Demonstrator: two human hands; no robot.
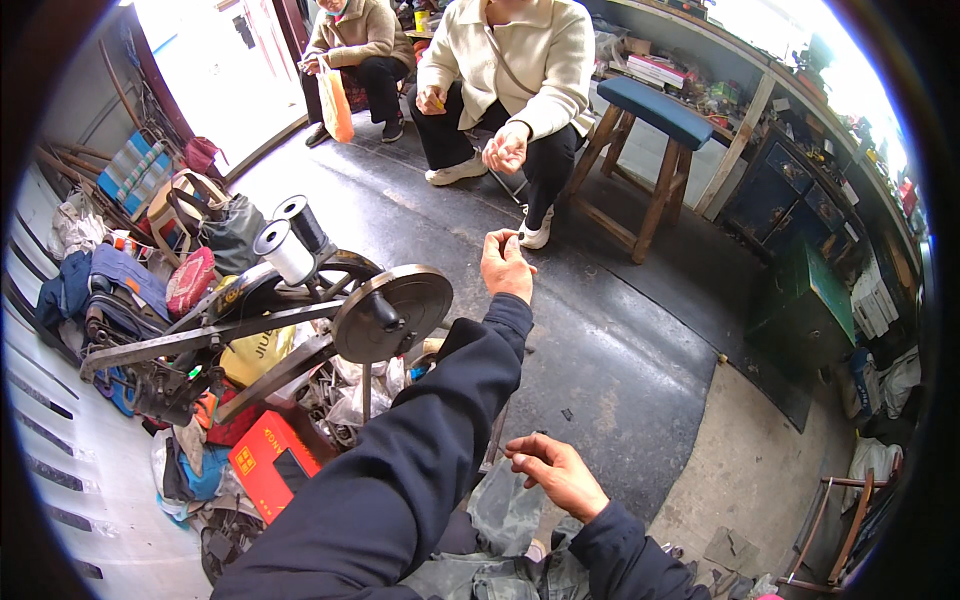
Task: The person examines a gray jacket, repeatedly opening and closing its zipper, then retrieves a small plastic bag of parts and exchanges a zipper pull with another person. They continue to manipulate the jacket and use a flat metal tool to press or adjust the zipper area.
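Observation:
My left hand (508, 267) is stretched far forward over the dark floor mat. Its thumb and fingers are closed on a small dark piece (521, 236), too small to name. Just beyond it, a seated person in a cream jacket holds out a hand (506, 150), apart from mine. Low over my lap is my right hand (562, 478), loosely curled with thumb and fingers apart and nothing visible in it. Left of my left forearm stands a hand-cranked sewing machine (215, 338) with a round wheel (400, 312) and spools of white (285, 252) and black thread (305, 222).
A blue-topped wooden stool (655, 112) stands beside the seated person. Another person sits farther back with an orange bag (335, 105). Bags, cloths and a red box (272, 462) crowd the left side. A green cabinet (800, 305) and a cluttered workbench line the right.

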